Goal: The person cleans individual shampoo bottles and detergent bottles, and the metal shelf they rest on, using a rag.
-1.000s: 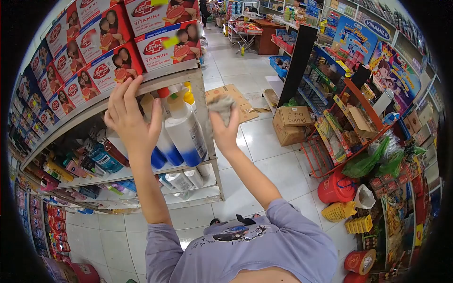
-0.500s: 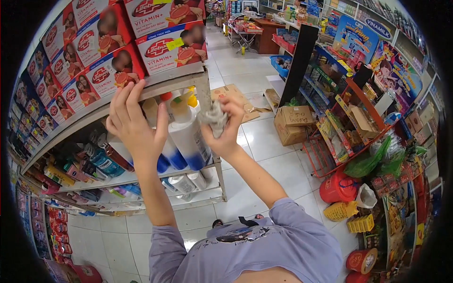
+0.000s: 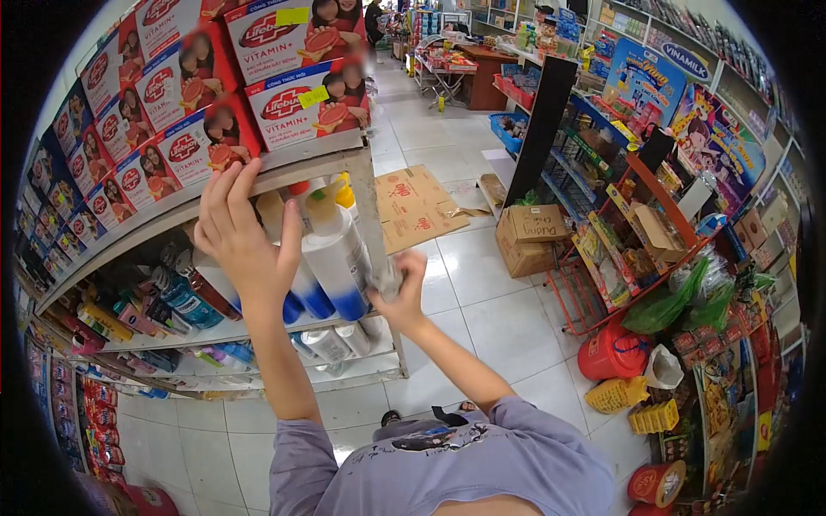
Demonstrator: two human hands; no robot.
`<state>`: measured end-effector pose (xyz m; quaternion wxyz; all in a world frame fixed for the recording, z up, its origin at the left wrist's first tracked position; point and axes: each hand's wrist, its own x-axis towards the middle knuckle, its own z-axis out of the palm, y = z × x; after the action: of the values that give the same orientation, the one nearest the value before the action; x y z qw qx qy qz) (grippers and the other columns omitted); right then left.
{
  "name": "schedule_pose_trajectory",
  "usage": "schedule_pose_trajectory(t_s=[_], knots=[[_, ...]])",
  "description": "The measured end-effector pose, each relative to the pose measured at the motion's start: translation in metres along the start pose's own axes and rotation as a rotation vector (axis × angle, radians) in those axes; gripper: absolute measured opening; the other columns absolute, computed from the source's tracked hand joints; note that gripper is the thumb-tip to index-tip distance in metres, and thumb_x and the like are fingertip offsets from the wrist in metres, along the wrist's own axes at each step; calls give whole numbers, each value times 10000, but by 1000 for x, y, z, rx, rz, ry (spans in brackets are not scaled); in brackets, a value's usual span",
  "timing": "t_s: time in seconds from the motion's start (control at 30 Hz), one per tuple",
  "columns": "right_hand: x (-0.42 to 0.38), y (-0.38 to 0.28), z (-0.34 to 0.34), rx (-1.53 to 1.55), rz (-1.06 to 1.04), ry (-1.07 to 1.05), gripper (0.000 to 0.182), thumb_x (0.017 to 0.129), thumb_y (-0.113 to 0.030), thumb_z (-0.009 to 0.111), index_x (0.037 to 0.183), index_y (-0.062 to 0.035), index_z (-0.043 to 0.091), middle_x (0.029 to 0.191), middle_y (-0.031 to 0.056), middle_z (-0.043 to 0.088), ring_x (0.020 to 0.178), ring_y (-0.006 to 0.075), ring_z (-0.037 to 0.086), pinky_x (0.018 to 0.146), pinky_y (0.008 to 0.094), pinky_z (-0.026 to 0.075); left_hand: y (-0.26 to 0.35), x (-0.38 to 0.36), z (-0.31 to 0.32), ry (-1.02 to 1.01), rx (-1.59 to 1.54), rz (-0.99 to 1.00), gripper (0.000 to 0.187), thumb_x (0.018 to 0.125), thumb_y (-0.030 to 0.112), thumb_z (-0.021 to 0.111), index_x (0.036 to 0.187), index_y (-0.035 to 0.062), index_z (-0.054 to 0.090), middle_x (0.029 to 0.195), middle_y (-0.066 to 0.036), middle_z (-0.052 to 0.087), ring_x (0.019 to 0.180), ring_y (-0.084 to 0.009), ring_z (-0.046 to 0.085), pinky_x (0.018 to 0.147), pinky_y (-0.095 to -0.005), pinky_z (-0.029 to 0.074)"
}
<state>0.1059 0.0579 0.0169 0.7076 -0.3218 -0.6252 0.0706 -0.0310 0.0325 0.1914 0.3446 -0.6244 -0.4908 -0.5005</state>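
Note:
My right hand (image 3: 404, 297) is closed around a crumpled grey cloth (image 3: 386, 279), held against the shelf's upright post (image 3: 367, 198) at its right end. The cloth is partly hidden by my fingers and a little blurred. My left hand (image 3: 243, 225) has its fingers apart, the tips at the front edge of the upper shelf (image 3: 292, 166), just below the soap boxes (image 3: 288, 107). Between my hands stand white and blue bottles (image 3: 331, 258), upright on the shelf below.
More bottles, one of them blue mouthwash (image 3: 191, 301), fill the shelf at left. Flattened cardboard (image 3: 417, 206) lies on the tiled floor. Across the aisle are a cardboard box (image 3: 529, 241), a red wire rack (image 3: 578, 297) and a red bucket (image 3: 613, 348).
My right hand has moved down along the shelf post with the cloth. My left hand has stayed at the shelf edge. The view has shifted slightly.

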Motion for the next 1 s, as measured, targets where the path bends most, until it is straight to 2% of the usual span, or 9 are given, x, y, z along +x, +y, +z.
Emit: schedule_pose_trajectory(t_s=[0.13, 0.23, 0.37, 0.6, 0.7, 0.83, 1.0], knots=[[95, -45, 5, 15, -142, 35, 503, 519, -22, 612, 910, -43, 296, 875, 87, 291, 790, 204, 343, 739, 279, 314, 1, -1, -2, -15, 6, 4, 482, 667, 248, 582, 1116, 135, 448, 1125, -28, 434, 1098, -207, 352, 863, -359, 199], [133, -66, 10, 71, -185, 64, 504, 525, -13, 618, 910, -42, 293, 854, 78, 292, 776, 198, 347, 725, 274, 317, 2, 0, -6, -47, 1, -6, 471, 689, 217, 568, 1133, 134, 436, 1142, -44, 426, 1097, -220, 356, 887, -366, 214], [109, -54, 8, 60, -165, 47, 504, 525, 0, 621, 903, -44, 290, 848, 79, 294, 780, 196, 346, 720, 282, 323, 1, 0, -7, -52, -1, 3, 473, 689, 217, 570, 1136, 138, 435, 1145, -45, 423, 1097, -222, 354, 886, -368, 215], [0, 6, 0, 8, 10, -40, 512, 504, 2, 626, 882, -57, 286, 869, 95, 308, 793, 210, 342, 747, 302, 317, 3, -1, -6, -56, 8, -12, 470, 694, 221, 573, 1137, 145, 435, 1143, -39, 422, 1095, -217, 357, 885, -372, 215], [-25, 20, -4, 38, 59, -48, 514, 501, 1, 628, 880, -58, 285, 877, 99, 311, 805, 211, 346, 766, 292, 313, 1, -3, -4, -35, -11, -1, 472, 676, 269, 582, 1111, 140, 453, 1118, -27, 435, 1096, -207, 356, 853, -370, 217], [1, 6, -3, 62, 87, -56, 515, 509, -4, 626, 895, -52, 289, 869, 91, 315, 793, 197, 352, 753, 276, 320, 0, -2, -4, -4, -16, 13, 471, 675, 278, 581, 1109, 144, 455, 1114, -25, 437, 1088, -206, 361, 849, -373, 222], [91, -39, 5, 66, -90, 3, 503, 523, -8, 611, 916, -46, 300, 856, 74, 311, 794, 177, 356, 731, 260, 327, -1, -2, -4, -17, -9, 19, 475, 672, 279, 584, 1109, 143, 455, 1115, -27, 438, 1086, -203, 360, 853, -373, 215]])
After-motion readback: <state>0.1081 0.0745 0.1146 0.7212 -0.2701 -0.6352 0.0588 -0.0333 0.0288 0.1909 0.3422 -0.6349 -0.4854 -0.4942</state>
